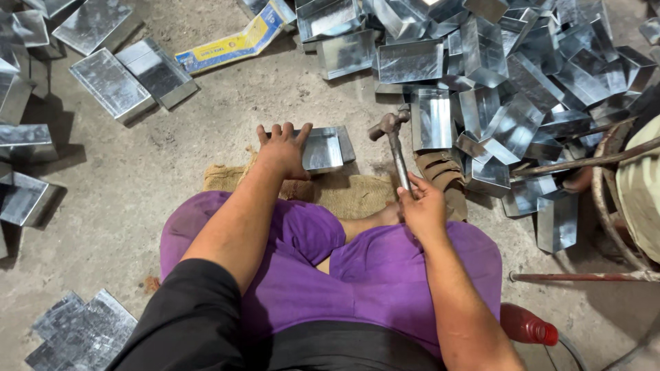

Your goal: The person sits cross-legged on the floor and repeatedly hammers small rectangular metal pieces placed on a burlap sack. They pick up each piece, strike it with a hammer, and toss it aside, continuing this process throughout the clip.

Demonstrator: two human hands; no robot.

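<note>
Head view, then. How many hands, and what has each got?

— Two. The left hand (283,148), at centre frame, lies flat with its fingers spread on the near rim of one shallow galvanised sheet-metal tray (326,148); it presses the rim rather than closing round it. The right hand (423,206), right of centre, is closed tight round the handle of one hammer (393,137), whose head is raised just right of the tray and not touching it.

— Where does the tray sit?

— At the far edge of one piece of brown burlap sacking (344,191), spread on the concrete floor (206,110) in front of the person's crossed legs in purple trousers (385,268).

— And the other metal?

— A heap of folded sheet-metal boxes (509,89) fills the upper right; too many and too tangled to count. In the upper left, two flat closed boxes (130,79) lie side by side, with more cut off by the left edge. One stack of flat sheet blanks (82,333) lies in the lower left corner; I cannot tell how many sheets.

— Anything that isn't metal?

— One yellow and blue cardboard carton (234,42), flattened, at top centre. One red plastic bottle (528,326) lies on its side at the lower right, just beside the right forearm. At the right edge, part of another person's light-coloured clothing (639,185) shows, behind a rusty metal frame (598,161).
</note>
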